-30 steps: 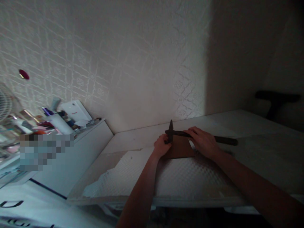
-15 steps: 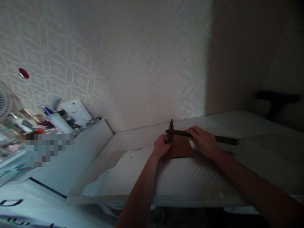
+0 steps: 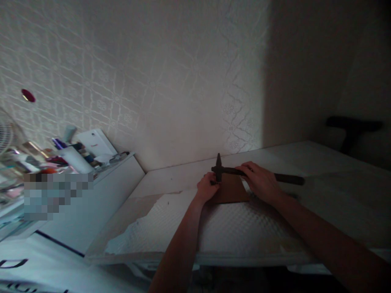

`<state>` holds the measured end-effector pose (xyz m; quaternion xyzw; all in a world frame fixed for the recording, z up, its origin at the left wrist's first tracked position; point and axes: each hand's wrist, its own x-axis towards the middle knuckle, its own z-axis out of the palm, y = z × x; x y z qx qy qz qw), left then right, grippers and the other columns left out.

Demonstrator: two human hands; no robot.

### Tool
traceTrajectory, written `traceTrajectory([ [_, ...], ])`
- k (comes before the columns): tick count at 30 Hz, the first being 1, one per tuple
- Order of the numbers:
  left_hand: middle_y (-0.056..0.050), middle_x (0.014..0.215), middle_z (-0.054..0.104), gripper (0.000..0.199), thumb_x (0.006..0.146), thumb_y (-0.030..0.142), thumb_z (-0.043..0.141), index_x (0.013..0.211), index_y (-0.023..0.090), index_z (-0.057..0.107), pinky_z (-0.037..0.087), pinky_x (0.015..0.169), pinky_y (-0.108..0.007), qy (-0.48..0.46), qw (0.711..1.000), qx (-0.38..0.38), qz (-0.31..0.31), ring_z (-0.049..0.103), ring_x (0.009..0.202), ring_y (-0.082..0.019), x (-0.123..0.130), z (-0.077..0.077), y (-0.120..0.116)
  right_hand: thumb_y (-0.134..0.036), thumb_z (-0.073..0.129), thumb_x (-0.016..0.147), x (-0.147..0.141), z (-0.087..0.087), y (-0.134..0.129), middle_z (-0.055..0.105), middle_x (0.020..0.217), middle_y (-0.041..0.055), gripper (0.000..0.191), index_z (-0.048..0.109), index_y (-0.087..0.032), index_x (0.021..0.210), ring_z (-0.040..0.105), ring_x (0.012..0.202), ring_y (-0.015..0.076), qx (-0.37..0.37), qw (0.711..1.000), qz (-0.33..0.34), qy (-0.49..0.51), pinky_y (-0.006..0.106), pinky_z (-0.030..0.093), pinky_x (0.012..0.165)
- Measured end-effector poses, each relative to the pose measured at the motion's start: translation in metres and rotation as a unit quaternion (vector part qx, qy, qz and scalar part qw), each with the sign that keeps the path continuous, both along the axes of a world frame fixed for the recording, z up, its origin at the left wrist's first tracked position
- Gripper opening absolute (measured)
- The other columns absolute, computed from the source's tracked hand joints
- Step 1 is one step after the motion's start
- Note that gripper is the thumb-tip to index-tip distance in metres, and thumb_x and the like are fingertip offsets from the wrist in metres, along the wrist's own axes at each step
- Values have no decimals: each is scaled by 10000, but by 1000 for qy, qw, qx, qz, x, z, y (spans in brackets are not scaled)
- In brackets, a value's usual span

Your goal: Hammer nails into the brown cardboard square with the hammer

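My right hand (image 3: 260,180) is wrapped round the dark handle of a hammer (image 3: 231,170), part way along it. The hammer's head stands with its pointed end up and its other end down, over the left part of a brown board (image 3: 232,191). Right beside the head, my left hand (image 3: 208,187) rests at the board's left edge with its fingers curled in a pinch. What those fingers hold, if anything, is too small and dark to make out. Under the board lies a white textured sheet (image 3: 171,215).
The white table (image 3: 275,156) runs back to a patterned wall (image 3: 183,101). To the left, a white cabinet (image 3: 100,203) carries bottles, a white box (image 3: 97,143) and a fan (image 3: 5,132). A dark T-shaped object (image 3: 351,124) stands in shadow at the right.
The whole view has shifted slightly. Both hands, the hammer and the board keep almost the same places relative to each other.
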<state>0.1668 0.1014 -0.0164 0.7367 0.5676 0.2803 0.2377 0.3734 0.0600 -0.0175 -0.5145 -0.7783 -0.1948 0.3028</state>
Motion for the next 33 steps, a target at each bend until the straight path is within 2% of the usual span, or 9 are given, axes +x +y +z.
traceTrajectory([
  [14,-16,967,647,354,657,148,586,1003,214,554,400,898,-339,-13,1000,15,-4,562,975,-186,-1,-2,1,-150,400,848,1,-1,1,546,1067,64,327,510,-193,1153,553,843,180,-1,1000,-7,12,292,439,691],
  [22,-10,956,655,401,640,99,586,1018,228,558,394,919,-342,-19,999,25,-7,561,993,-182,-2,-6,4,-189,389,867,1,-1,3,545,1076,55,311,510,-216,1152,557,864,179,-43,999,-12,23,287,434,682],
  [26,2,962,653,332,645,69,566,932,234,587,388,932,-338,-19,999,45,-16,562,995,-171,-2,-7,3,-202,398,865,8,-2,6,549,1073,52,303,520,-224,1142,556,879,181,-74,993,-67,64,277,422,656],
  [33,8,894,661,347,648,53,553,954,217,557,398,916,-329,-27,999,39,-19,582,939,-153,-2,-6,3,-195,440,826,29,-6,12,583,967,103,294,564,-181,1092,519,915,248,-143,957,-239,83,310,397,688],
])
